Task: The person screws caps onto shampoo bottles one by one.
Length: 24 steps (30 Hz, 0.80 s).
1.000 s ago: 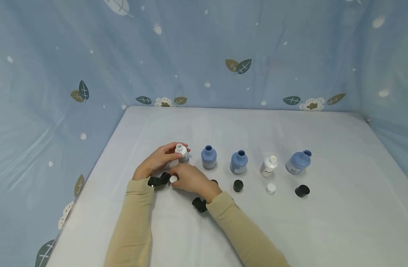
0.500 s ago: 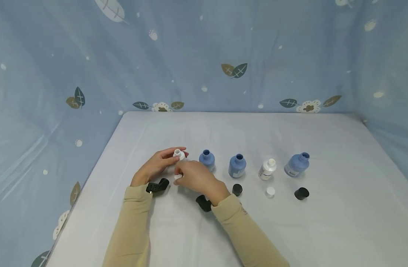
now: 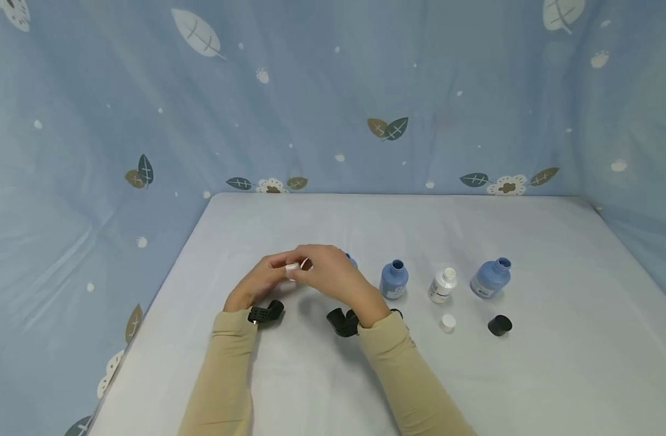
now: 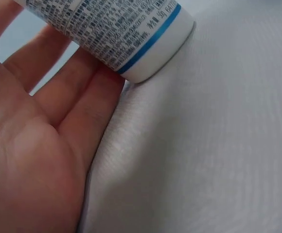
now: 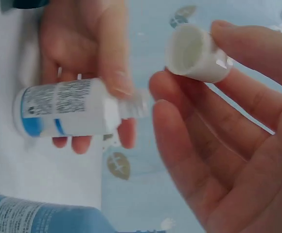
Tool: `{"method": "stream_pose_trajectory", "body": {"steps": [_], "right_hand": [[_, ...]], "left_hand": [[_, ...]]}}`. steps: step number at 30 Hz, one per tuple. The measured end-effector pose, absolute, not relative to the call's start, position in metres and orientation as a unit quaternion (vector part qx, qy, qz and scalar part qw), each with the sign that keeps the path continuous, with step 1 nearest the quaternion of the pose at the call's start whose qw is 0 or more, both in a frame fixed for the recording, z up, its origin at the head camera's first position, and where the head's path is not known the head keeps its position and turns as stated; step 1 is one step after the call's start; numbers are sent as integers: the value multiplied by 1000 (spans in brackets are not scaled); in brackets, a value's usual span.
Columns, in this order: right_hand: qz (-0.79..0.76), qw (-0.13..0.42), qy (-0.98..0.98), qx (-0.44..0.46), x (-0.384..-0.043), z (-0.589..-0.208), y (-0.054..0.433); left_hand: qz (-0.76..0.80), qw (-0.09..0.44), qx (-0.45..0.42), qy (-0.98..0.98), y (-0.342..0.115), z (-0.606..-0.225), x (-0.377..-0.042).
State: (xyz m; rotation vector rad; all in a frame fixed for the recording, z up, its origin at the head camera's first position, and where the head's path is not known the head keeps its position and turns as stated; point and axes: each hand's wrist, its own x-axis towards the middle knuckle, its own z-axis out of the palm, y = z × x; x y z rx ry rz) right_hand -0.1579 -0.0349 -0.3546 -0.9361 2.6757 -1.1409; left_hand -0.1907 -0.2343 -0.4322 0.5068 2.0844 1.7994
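Observation:
My left hand (image 3: 254, 282) grips a small white bottle (image 5: 65, 107) with printed text and a blue band, standing on the table and mostly hidden by the hands in the head view. Its threaded neck is uncapped in the right wrist view. Between thumb and fingers, my right hand (image 3: 335, 275) pinches a white screw cap (image 5: 194, 53), its hollow underside turned partly toward the neck and a short gap apart from it. The left wrist view has the bottle's base (image 4: 155, 46) at the white cloth, with the left fingers (image 4: 78, 87) around its side.
To the right stand uncapped blue bottles (image 3: 394, 280) (image 3: 491, 278) and another white bottle (image 3: 442, 286). In front lie a white cap (image 3: 447, 323) and a black cap (image 3: 499, 325). My right hand and wrist partly cover another blue bottle (image 3: 351, 260) and a black cap.
My right hand has lifted the white cap from near the table, up and over to the bottle's mouth. The left hand stays on the bottle; the head view has tilted slightly.

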Motion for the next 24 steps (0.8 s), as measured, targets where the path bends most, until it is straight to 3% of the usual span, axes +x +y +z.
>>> {"method": "stream_pose_trajectory", "body": {"steps": [12,18,24], "right_hand": [[-488,-180,808,-278,-166,-384,-50],[-447,-211,825,-275,-166,-396,-56],[-419,-211,840,-271,-169,-401,-59]], "left_hand": [[597,140,156,774,-238,-447,-196],[589,138,164,779,-232,-428,-185],[591,110,179,779,-235,-439,-195]]}}
